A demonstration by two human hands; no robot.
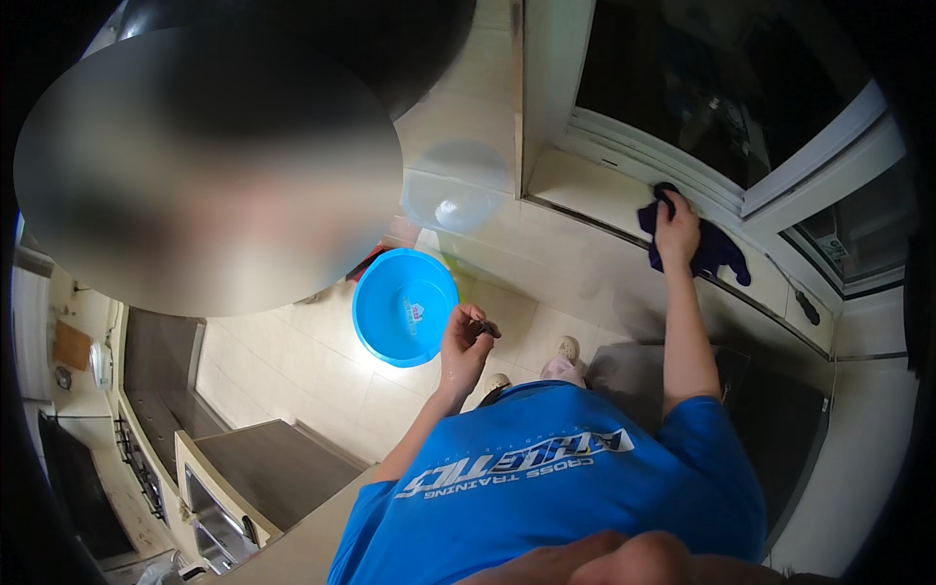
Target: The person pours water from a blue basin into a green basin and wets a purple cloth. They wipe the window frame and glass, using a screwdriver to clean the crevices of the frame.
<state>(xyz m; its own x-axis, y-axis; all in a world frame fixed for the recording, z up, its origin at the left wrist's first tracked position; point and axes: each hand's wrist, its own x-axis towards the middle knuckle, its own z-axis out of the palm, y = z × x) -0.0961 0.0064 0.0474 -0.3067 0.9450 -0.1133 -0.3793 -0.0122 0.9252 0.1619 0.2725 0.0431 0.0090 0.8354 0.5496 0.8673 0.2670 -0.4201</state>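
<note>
My right hand (677,232) presses a dark purple cloth (720,252) onto the pale tiled window sill (585,191), close under the white window frame. Part of the cloth bunches up between thumb and fingers, and a loose end trails to the right along the sill. In front of my body, my left hand (466,342) is raised with its fingers curled around a small dark object (484,329), too small to identify. Beyond that hand, a blue plastic basin (395,311) stands on the tiled floor. Its inside bears a printed sticker.
A black-handled screwdriver (806,307) lies on the sill, right of the cloth. Below the sill stands a dark, flat-topped unit (643,365). At left are a gas hob (137,461) and a steel sink (212,523). Something red (368,262) sits behind the basin. A blurred oval covers the upper left.
</note>
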